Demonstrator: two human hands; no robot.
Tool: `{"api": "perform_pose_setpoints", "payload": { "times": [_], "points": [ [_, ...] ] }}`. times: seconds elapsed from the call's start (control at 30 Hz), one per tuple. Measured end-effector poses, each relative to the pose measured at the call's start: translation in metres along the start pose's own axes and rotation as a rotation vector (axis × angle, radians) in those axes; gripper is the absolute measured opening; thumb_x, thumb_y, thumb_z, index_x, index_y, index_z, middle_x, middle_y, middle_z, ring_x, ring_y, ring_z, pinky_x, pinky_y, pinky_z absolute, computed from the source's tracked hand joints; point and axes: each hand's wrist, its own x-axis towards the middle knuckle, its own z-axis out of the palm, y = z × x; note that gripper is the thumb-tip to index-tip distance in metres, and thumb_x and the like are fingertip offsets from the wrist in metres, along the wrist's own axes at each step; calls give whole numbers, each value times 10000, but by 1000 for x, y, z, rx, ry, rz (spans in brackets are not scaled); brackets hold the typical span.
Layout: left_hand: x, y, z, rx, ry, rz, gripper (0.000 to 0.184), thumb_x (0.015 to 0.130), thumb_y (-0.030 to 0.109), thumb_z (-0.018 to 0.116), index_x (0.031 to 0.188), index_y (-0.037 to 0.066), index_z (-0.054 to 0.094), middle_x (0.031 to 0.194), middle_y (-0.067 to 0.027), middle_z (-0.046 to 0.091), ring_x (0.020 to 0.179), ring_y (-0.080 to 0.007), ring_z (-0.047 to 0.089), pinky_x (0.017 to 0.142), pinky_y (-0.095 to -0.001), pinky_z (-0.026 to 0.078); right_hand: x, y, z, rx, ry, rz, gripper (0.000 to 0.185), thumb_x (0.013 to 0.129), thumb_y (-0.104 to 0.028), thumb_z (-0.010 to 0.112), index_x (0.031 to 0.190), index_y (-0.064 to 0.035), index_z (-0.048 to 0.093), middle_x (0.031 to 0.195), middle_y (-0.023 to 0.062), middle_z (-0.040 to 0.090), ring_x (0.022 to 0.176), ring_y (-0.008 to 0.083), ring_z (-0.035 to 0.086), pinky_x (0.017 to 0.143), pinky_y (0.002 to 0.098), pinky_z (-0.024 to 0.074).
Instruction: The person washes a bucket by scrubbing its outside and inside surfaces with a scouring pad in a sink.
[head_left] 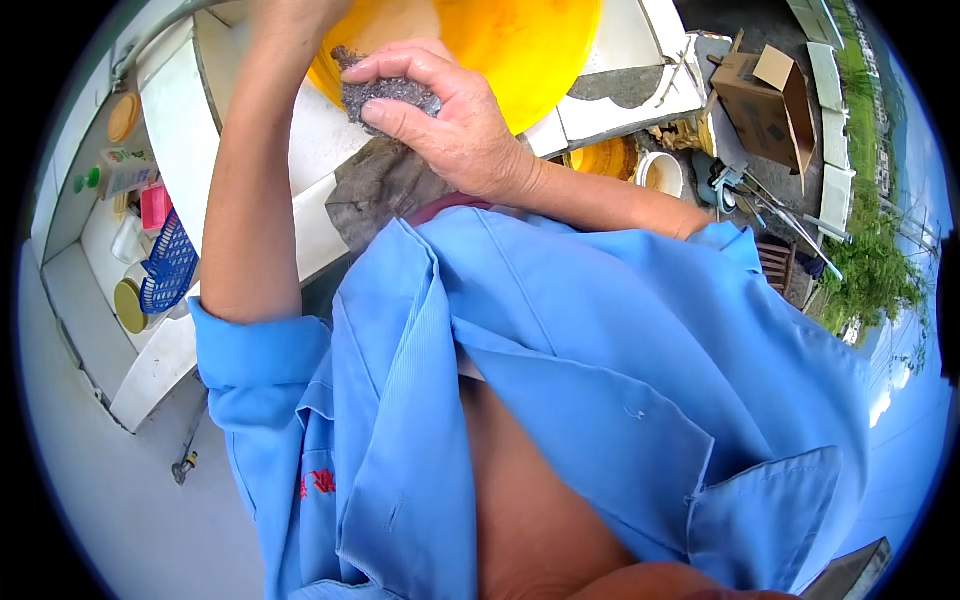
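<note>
My right hand [455, 125] is closed around a dark grey, glittering steel wool scrubber [400, 95], thumb on the near side and fingers over the top. The scrubber is at the near edge of a large yellow basin [530, 60], whose top is cut off by the frame. My left forearm reaches up the left side, and only the wrist end of my left hand [300, 12] shows at the top edge beside the basin. Its fingers are out of frame. Below my right hand lies a worn grey-brown slab or cloth [385, 190]; which one I cannot tell.
White tiled ledges [180, 90] surround the basin. On the left are a blue plastic basket [172, 262], a pink container [155, 207] and a bottle with a green cap [125, 172]. To the right are an open cardboard box [755, 110] and a white bucket [660, 175].
</note>
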Motion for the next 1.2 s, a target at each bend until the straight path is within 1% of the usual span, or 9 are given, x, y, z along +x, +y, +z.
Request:
{"api": "perform_pose_setpoints", "payload": {
  "times": [0.07, 0.2, 0.3, 0.47, 0.67, 0.8, 1.07, 1.13, 1.2],
  "points": [
    [11, -39, 27, -251, -62, -118, 324, 707, 33, 443, 982, 32, 614, 838, -225, 618, 703, -327, 600, 656, -391, 472, 4, -5, 1, -43, -4, -140, 224, 764, -104, 646, 982, -61, 623, 1012, 86, 523, 1008, 199, 496, 894, 288, 386],
    [25, -82, 54, -14, -33, 52, 336, 699, 27, 438, 980, 36, 624, 880, -236, 617, 754, -335, 604, 699, -386, 475, 11, -1, -6, -344, -169, -423, 146, 643, -26, 675, 759, -106, 639, 937, 71, 508, 926, 235, 496, 819, 314, 406],
    [35, -91, 54, 380, -233, 271, 367, 702, 14, 430, 1013, 36, 624, 899, -228, 623, 806, -321, 610, 739, -364, 471, -13, 18, -29, -313, -361, -409, 141, 626, -22, 674, 718, -99, 599, 924, 55, 505, 886, 230, 490, 784, 319, 409],
    [14, -24, 3, 244, -238, -1, 375, 709, 19, 426, 1029, 37, 621, 894, -222, 626, 803, -312, 608, 742, -361, 469, -26, 35, -109, -525, -735, -232, 142, 638, 5, 644, 656, -82, 534, 889, 34, 498, 853, 234, 485, 755, 337, 413],
    [22, -45, 17, -52, -276, -91, 385, 717, 25, 421, 1048, 40, 618, 887, -214, 628, 800, -302, 606, 746, -358, 467, 48, 21, -198, -1131, -1174, -73, 153, 668, 9, 659, 603, -70, 544, 816, 41, 523, 796, 218, 480, 742, 332, 409],
    [25, -55, 22, -228, -282, -127, 392, 723, 29, 418, 1061, 41, 615, 882, -208, 630, 798, -295, 605, 749, -356, 465, 88, 24, -212, -1300, -1167, -55, 154, 670, 12, 663, 602, -69, 552, 802, 38, 530, 785, 213, 479, 739, 332, 408],
    [32, -144, 47, -260, -187, -294, 392, 726, 50, 431, 1075, 69, 607, 815, -168, 624, 750, -282, 584, 702, -361, 456, 27, 32, -175, -905, -968, -10, 106, 687, -15, 669, 659, -59, 577, 735, 41, 550, 781, 216, 512, 741, 332, 422],
    [10, -89, 47, 234, 165, 78, 343, 723, 73, 434, 1003, 108, 630, 783, -146, 613, 713, -294, 569, 679, -370, 456, 9, 33, -156, -677, -899, 27, 72, 689, -32, 651, 698, -57, 584, 763, 44, 552, 818, 217, 522, 780, 322, 419],
    [12, -86, 43, 258, 25, -25, 330, 729, 97, 444, 997, 128, 633, 815, -141, 620, 741, -305, 574, 698, -388, 456, -7, 30, -115, -369, -833, 120, 57, 689, -34, 635, 719, -64, 597, 833, 38, 552, 887, 201, 508, 845, 303, 396]
  ]
}}
